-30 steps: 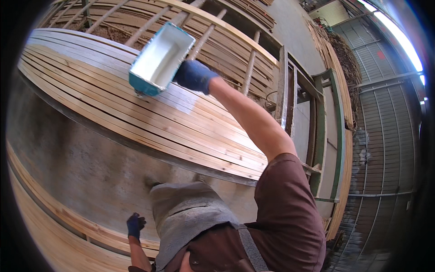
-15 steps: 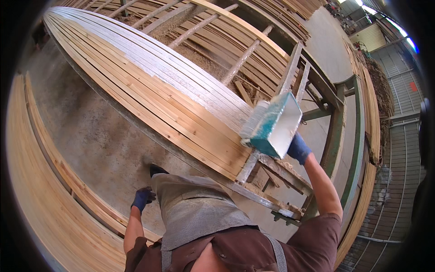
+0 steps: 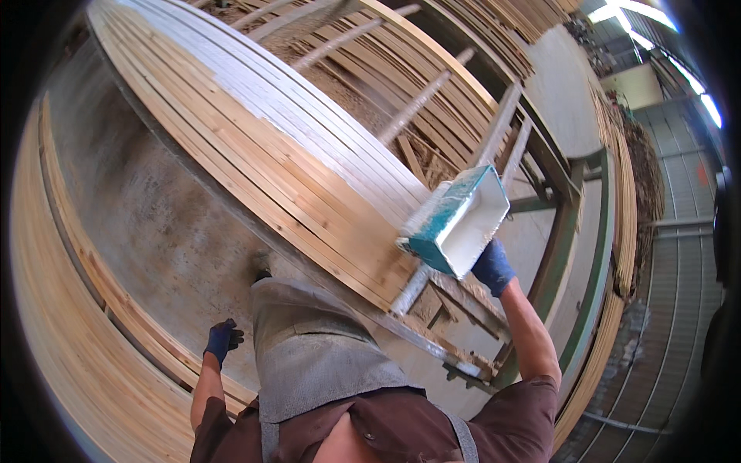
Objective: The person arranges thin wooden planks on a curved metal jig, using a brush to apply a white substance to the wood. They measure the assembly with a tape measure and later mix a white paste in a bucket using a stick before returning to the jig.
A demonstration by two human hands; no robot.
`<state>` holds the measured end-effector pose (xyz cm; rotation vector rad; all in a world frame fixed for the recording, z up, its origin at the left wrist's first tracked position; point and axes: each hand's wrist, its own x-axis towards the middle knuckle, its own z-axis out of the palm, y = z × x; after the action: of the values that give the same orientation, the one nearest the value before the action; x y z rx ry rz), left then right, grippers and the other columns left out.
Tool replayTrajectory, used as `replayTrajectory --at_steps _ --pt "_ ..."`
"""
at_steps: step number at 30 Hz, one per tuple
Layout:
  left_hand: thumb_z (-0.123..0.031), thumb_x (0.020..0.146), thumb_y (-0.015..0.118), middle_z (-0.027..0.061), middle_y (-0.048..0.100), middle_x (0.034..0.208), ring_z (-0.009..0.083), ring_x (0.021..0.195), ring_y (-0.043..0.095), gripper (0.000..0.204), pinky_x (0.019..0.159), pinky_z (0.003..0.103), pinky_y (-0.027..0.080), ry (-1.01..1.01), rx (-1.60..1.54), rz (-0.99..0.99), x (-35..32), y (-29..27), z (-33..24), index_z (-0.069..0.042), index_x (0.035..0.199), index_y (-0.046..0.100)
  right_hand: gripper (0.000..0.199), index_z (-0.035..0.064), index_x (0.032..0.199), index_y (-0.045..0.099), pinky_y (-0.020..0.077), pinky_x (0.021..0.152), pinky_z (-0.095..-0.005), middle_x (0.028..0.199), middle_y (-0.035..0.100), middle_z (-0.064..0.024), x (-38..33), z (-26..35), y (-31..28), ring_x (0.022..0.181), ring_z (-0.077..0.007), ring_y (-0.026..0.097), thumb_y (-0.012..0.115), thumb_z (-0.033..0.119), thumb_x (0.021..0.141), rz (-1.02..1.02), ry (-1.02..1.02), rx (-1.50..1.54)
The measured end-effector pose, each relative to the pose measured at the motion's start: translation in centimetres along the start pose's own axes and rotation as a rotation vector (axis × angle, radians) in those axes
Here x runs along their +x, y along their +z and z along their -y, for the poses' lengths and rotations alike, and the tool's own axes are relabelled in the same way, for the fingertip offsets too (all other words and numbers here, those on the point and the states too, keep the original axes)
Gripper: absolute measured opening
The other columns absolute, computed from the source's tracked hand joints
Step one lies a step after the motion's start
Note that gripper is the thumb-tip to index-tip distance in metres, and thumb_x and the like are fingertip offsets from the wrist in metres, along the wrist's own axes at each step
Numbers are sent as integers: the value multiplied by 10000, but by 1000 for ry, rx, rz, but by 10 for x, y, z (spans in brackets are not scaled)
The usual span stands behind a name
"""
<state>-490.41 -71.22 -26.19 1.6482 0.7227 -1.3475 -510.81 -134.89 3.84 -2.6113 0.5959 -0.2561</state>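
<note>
A teal box-shaped spreader [image 3: 440,225], smeared white and with a white hollow inside, is tilted over the right end of a row of long boards. My right hand [image 3: 494,266], in a blue glove, grips it from its right side; part of the fingers is hidden behind the box. The far strip of boards carries a wet white coating [image 3: 285,104], while the near boards [image 3: 270,166] show bare pale wood. My left hand [image 3: 221,340], also gloved in blue, hangs empty left of my grey apron, its fingers stretched out and apart.
More boards [image 3: 69,309] lie along the left. Behind the coated row runs a rack with round crossbars [image 3: 417,108], over stacked boards and debris. A green metal frame [image 3: 590,285] stands at right, near a ribbed metal wall [image 3: 671,309].
The view has shifted slightly, so the boards appear a little further left and lower. My right hand has turned the spreader somewhat; the left hand still hangs at my side.
</note>
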Motion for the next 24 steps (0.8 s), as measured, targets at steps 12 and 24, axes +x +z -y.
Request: replayTrajectory --at_steps 12,24 --pt "-404 933 579 121 718 881 243 658 688 318 569 361 520 221 -84 78 49 -22 -88 -125 1083 607 271 42 908 701 526 773 -496 905 681 -245 334 212 138 875 -429 654 587 284 862 199 -163 -64" --pt "-419 962 515 122 696 885 288 707 670 305 602 422 516 0 -172 -28 29 -23 -14 -143 1057 602 377 28 1335 524 422 1062 -347 1340 565 -141 55 14 15 1192 -233 558 503 205 1003 232 357 789"
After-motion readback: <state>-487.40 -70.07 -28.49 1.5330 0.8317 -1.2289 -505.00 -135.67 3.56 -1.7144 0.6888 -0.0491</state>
